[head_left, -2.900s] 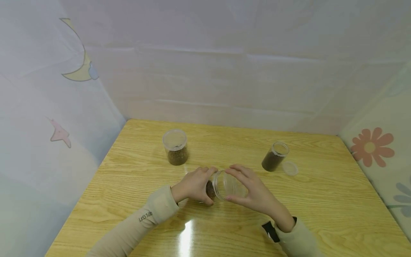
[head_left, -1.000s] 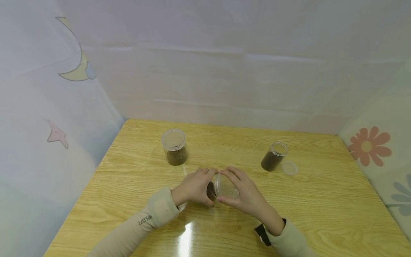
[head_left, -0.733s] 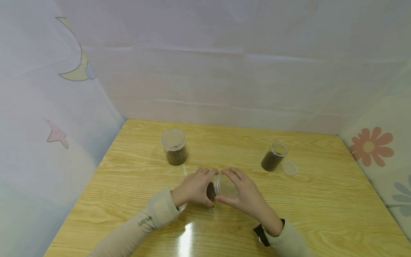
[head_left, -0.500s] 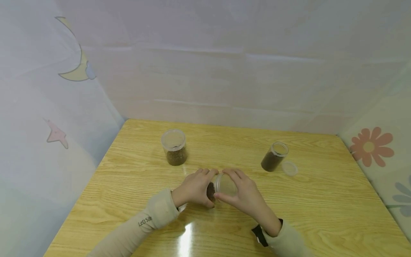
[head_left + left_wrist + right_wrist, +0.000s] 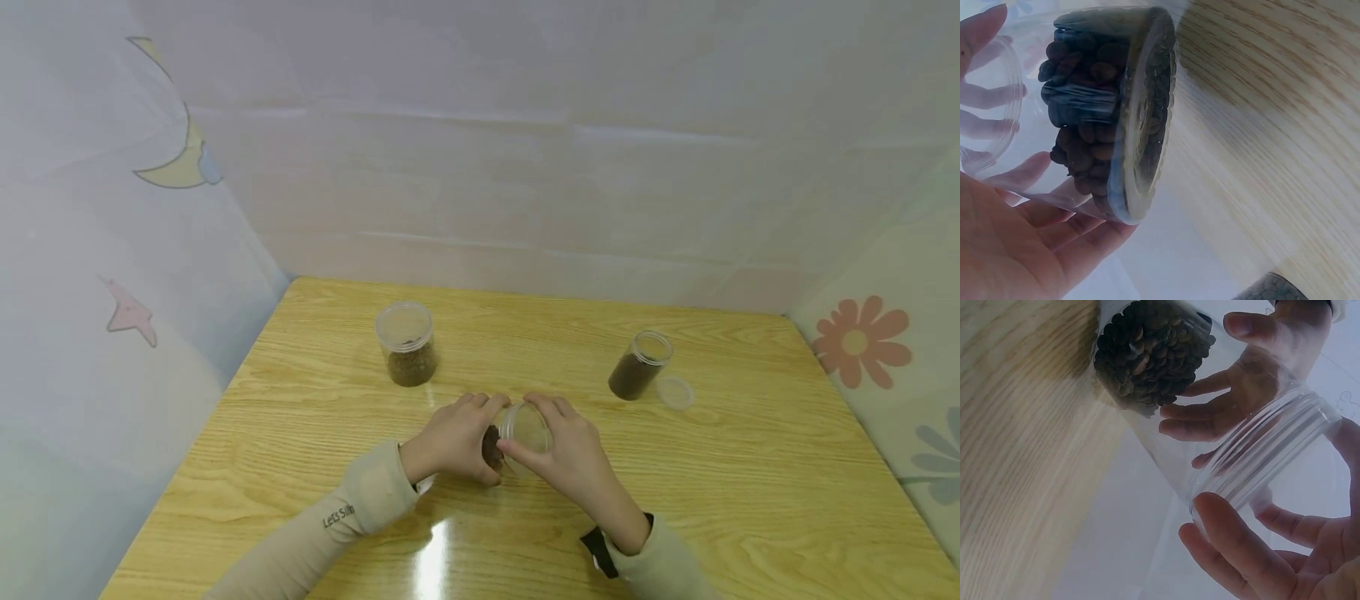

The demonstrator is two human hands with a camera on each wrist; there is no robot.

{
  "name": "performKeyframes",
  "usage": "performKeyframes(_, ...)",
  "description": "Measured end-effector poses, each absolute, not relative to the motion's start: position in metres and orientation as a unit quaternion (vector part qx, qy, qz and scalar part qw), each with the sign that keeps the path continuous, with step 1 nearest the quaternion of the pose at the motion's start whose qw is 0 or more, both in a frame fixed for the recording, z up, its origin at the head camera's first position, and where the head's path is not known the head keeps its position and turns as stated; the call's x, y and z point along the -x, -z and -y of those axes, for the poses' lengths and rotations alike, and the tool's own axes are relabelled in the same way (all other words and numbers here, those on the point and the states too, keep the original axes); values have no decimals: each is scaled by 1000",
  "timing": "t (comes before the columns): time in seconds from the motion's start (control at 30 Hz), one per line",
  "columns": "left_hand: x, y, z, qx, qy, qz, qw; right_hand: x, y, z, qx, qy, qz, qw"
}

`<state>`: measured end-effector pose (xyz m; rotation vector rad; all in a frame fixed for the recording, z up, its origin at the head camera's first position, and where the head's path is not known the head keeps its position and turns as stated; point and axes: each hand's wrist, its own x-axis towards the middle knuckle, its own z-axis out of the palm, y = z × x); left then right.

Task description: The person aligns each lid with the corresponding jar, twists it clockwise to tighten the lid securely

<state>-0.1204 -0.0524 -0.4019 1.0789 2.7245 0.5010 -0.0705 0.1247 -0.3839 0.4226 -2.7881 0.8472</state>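
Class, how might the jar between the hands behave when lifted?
The jar is probably stiff: its walls hold a clean cylinder. Dark beans at its base likely make it bottom-heavy. Smooth, shiny sides may slip.

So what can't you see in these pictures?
Head view: much of the held jar, behind the left hand; the end of the sleeve lettering, too small.
Left wrist view: the rest of a dark round thing, cut by the bottom edge.
Right wrist view: part of the right hand, past the edge.
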Motion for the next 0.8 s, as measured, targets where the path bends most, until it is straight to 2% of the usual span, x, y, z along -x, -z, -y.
performKeyframes(0.23,120,401,53,-366,-168,-911,83,68,384,-125,-151,-279,943,103)
performKeyframes(0.8,119,402,53,-363,-168,-913,83,63,381,-128,-142,-290,944,65)
